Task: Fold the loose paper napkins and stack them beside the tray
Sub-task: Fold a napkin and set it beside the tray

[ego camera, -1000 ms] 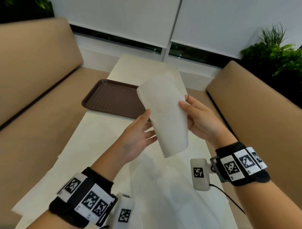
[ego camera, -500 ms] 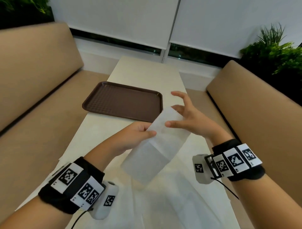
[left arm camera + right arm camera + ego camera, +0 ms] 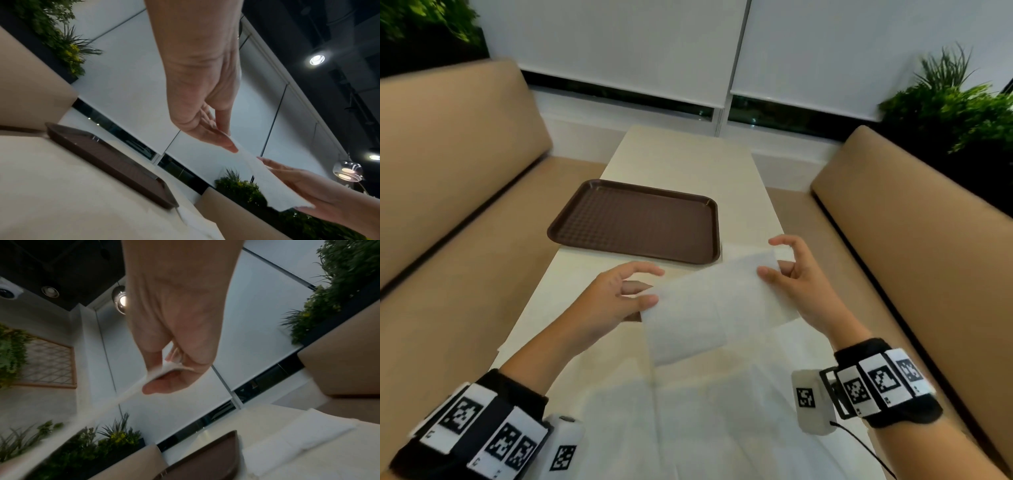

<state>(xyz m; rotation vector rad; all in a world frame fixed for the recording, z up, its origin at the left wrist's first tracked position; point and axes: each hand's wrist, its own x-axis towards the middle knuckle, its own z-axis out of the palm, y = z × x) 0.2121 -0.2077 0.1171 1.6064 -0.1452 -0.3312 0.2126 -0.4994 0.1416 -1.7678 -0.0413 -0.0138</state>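
A white paper napkin (image 3: 717, 305), with a crease down its middle, hangs in the air just above the table, near the brown tray (image 3: 637, 219). My left hand (image 3: 650, 287) pinches its left edge between thumb and fingers. My right hand (image 3: 770, 260) pinches its far right corner. In the left wrist view the napkin (image 3: 273, 183) stretches from the left hand's fingertips (image 3: 230, 144) to the right hand (image 3: 308, 183). The right wrist view has the thumb (image 3: 164, 386) under the napkin's edge (image 3: 131, 395). A flat pile of folded napkins (image 3: 739, 248) lies right of the tray.
Loose unfolded napkins (image 3: 688, 428) cover the near end of the cream table (image 3: 681, 157). Tan bench seats (image 3: 465, 274) run along both sides. Plants (image 3: 962, 102) stand behind the right bench. The tray holds nothing.
The napkin has come down from upright in the air to lie crosswise and nearly flat, low over the table. Both hands dropped with it, and now pinch its opposite ends.
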